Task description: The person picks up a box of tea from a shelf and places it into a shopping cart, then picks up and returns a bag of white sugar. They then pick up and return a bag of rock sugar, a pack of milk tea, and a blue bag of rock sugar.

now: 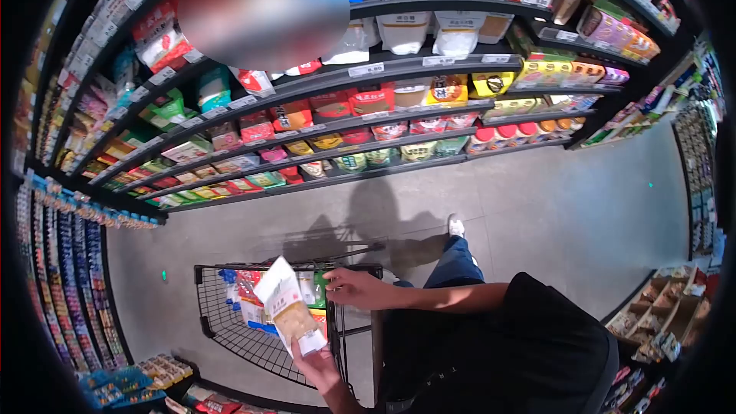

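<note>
Across the upper view, stocked grocery shelving (402,65) runs behind a bare stretch of grey floor (552,222). On that floor stands a black wire shopping cart (226,330), partly loaded with packets, among them a red-and-white packet (247,284) and a green packet (318,299).

Item under inspection: one white printed pouch (285,299), held above the cart's basket, tilted, its plain white end pointing up and away from the wearer. Its lower part displays tan contents, or a picture of them; which, cannot be determined.

Handling assessment: probably modest in weight, with soft, flexible walls and a fill that may shift and sag toward the lower end. The smooth film could slip under a light pinch; breakage appears unlikely. Best hold judged to be a palm beneath the filled end, with the second hand steadying the flatter top.

Left hand (318,368): closed around the pouch's lower end. Right hand (364,291): fingers loosely curled and apart, nothing seen within, just beside the green packet.
</note>
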A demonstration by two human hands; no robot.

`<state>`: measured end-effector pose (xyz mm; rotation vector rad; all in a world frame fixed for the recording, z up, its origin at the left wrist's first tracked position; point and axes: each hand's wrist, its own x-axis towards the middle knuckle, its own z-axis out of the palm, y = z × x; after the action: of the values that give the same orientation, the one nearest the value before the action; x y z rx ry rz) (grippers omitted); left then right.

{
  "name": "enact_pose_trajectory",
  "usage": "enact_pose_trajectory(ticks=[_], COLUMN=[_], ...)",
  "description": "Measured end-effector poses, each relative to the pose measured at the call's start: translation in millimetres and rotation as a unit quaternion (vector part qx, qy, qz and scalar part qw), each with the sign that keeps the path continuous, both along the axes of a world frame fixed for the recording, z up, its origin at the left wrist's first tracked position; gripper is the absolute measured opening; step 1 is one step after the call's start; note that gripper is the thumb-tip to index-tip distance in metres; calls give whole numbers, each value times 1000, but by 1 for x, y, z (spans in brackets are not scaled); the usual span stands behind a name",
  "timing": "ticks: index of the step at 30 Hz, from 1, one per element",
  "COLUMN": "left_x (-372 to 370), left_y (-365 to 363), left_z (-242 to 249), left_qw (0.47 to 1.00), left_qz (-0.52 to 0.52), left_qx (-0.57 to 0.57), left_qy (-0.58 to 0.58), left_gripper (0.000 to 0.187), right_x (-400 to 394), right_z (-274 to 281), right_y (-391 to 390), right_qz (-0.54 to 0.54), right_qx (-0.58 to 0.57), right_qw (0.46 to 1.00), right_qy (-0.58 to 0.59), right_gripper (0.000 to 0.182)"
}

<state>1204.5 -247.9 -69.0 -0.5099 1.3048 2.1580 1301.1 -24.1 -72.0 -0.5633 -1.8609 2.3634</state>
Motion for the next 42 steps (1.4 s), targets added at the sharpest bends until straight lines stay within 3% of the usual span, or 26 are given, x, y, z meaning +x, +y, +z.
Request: enact_pose_trajectory(ticks=[1,2,5,6,7,9,12,13,14,15,19,21,22,24,28,33,42], left_x=[18,36,80,90,98,131,179,194,197,210,203,211,217,227,245,260,253], left_y=[37,71,154,175,196,248,314,333,348,368,411,427,434,445,459,474,500], left_z=[29,54,87,74,59,65,63,59,47,30,17,27,31,35,32,37,32], left_qw=[1000,999,997,996,994,993,979,970,957,941,850,820,824,777,763,819,826], left_qz=[17,-5,-51,-62,-74,-109,-181,-207,-266,-324,-477,-555,-548,-609,-615,-565,-547], left_qx=[-8,-1,4,8,10,11,84,108,88,71,208,125,126,95,100,67,55], left_qy=[22,51,62,71,80,53,49,65,70,68,-79,66,63,124,170,79,124], left_gripper=[42,46,44,44,43,48,43,42,42,41,40,43,43,47,50,48,46], right_x=[7,14,40,58,72,95,161,182,203,237,307,327,334,343,356,364,358], right_z=[5,15,33,60,54,34,52,52,51,44,27,29,30,33,35,29,21], right_y=[6,21,60,86,102,130,184,195,206,228,277,286,288,290,291,299,305], right_qz=[-26,17,-24,1,-16,-125,-196,-274,-350,-354,-339,-310,-315,-314,-326,-318,-283], right_qx=[-148,-184,-161,-156,-134,-179,-190,-195,-197,-196,-214,-193,-196,-199,-182,-191,-184], right_qw=[988,981,986,988,991,971,958,940,915,914,915,930,928,928,927,928,941], right_qy=[-22,-51,-37,-12,-17,98,91,63,31,19,36,39,29,17,29,34,29], right_gripper=[62,71,69,66,63,64,57,53,48,48,51,52,51,50,47,48,50])
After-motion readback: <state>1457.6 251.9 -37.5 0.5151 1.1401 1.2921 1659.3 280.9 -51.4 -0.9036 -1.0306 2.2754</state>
